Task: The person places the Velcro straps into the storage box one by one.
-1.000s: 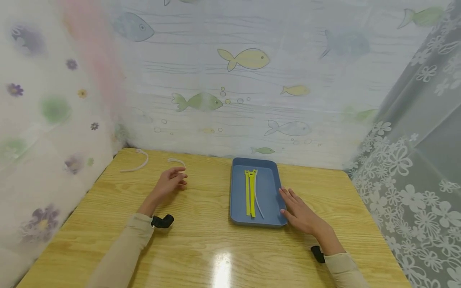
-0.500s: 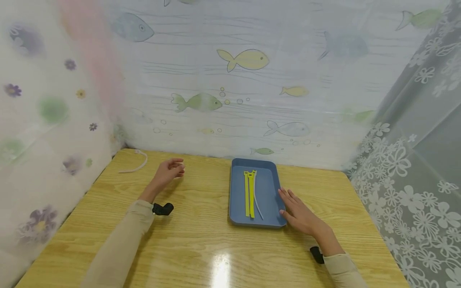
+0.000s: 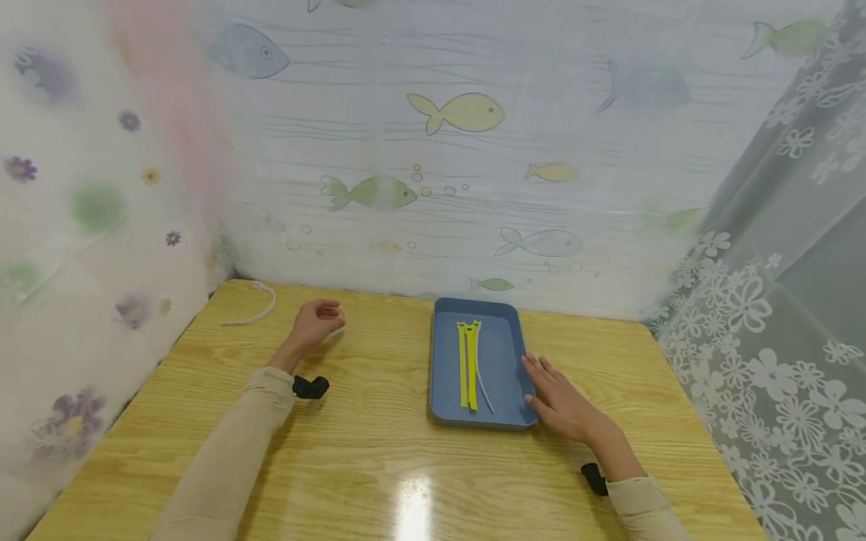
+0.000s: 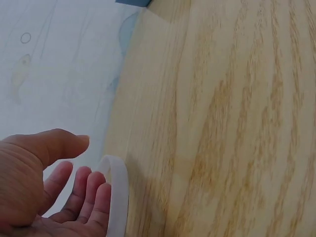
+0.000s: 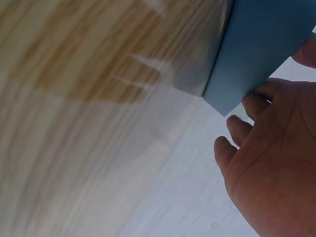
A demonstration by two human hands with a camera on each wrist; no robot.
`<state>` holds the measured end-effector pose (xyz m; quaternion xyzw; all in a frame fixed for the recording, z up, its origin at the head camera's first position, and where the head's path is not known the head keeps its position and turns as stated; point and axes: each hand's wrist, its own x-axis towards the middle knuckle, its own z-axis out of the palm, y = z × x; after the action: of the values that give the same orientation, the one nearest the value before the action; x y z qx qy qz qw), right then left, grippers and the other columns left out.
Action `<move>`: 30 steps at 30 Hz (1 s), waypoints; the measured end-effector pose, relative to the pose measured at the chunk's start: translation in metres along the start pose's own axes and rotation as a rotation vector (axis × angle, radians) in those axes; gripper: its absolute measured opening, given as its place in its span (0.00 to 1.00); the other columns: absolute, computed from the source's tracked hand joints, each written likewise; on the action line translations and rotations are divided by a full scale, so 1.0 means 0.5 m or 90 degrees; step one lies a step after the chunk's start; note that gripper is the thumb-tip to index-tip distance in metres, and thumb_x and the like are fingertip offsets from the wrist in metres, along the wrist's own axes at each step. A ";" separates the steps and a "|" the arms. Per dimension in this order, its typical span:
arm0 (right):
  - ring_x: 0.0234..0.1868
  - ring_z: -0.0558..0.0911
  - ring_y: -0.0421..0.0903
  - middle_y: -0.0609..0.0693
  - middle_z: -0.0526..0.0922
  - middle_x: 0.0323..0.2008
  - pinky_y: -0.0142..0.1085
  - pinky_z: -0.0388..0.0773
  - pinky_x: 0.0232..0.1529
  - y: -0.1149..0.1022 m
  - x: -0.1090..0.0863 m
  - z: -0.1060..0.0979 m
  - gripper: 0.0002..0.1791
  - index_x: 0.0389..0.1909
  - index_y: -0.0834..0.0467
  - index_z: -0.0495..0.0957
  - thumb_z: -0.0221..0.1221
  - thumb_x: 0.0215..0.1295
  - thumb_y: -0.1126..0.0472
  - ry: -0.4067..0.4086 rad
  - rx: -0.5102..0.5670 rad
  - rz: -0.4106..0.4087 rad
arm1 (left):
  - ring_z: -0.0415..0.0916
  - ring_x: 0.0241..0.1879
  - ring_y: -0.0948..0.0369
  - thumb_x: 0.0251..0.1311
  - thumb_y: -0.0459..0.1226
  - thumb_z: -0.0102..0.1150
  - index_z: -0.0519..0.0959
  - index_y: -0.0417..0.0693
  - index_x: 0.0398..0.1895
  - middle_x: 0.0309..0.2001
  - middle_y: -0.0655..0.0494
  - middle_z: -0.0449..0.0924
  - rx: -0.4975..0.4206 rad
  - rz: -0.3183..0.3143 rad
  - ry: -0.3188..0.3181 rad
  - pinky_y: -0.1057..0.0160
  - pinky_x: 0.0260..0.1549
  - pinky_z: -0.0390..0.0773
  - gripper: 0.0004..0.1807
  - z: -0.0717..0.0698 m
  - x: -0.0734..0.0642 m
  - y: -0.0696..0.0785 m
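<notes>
My left hand (image 3: 315, 321) is over the back left of the table, fingers loosely bent. In the left wrist view its thumb stands apart from the fingertips (image 4: 102, 195), and a curved white strap (image 4: 119, 197) runs right beside them. That strap is mostly hidden by the hand in the head view. My right hand (image 3: 563, 402) rests its extended fingers against the right side of the blue tray (image 3: 443, 415). Inside the tray lie several yellow cable straps (image 3: 471, 372) with slotted heads, side by side, and a thin white strap (image 3: 482, 379) to their right.
Another curved white strap (image 3: 260, 316) lies at the table's back left corner. A fish-patterned curtain (image 3: 379, 248) hangs along the back edge of the wooden table (image 3: 352, 466), with flowered cloth (image 3: 135, 255) on the left and lace (image 3: 758, 376) on the right.
My left hand has moved slightly back and left, over the nearer white strap, and its fingers have bent in more. The right hand stays at the tray.
</notes>
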<state>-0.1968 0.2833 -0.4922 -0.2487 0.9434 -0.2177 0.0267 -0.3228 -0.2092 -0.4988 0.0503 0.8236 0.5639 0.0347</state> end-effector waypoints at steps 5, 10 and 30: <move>0.78 0.47 0.72 0.67 0.50 0.79 0.67 0.48 0.74 -0.001 0.000 0.001 0.36 0.78 0.70 0.50 0.51 0.79 0.58 0.002 0.002 -0.002 | 0.72 0.61 0.38 0.66 0.31 0.62 0.67 0.30 0.69 0.61 0.30 0.71 0.032 -0.016 0.009 0.45 0.57 0.79 0.30 0.003 0.002 -0.001; 0.78 0.48 0.72 0.67 0.50 0.79 0.68 0.48 0.74 -0.001 -0.001 0.001 0.36 0.78 0.71 0.50 0.51 0.79 0.58 0.004 0.001 -0.003 | 0.73 0.59 0.37 0.63 0.30 0.63 0.70 0.27 0.66 0.58 0.28 0.75 0.090 -0.017 0.002 0.44 0.57 0.79 0.29 0.005 0.003 0.000; 0.78 0.47 0.71 0.66 0.50 0.79 0.67 0.48 0.75 0.001 0.000 0.002 0.36 0.78 0.70 0.50 0.50 0.79 0.58 0.002 0.002 0.002 | 0.78 0.53 0.38 0.60 0.25 0.58 0.78 0.24 0.56 0.51 0.29 0.80 0.154 -0.006 0.043 0.42 0.53 0.81 0.21 0.006 -0.019 0.006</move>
<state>-0.1972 0.2833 -0.4934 -0.2467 0.9435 -0.2198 0.0258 -0.3130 -0.2068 -0.4973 0.0315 0.8865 0.4617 0.0032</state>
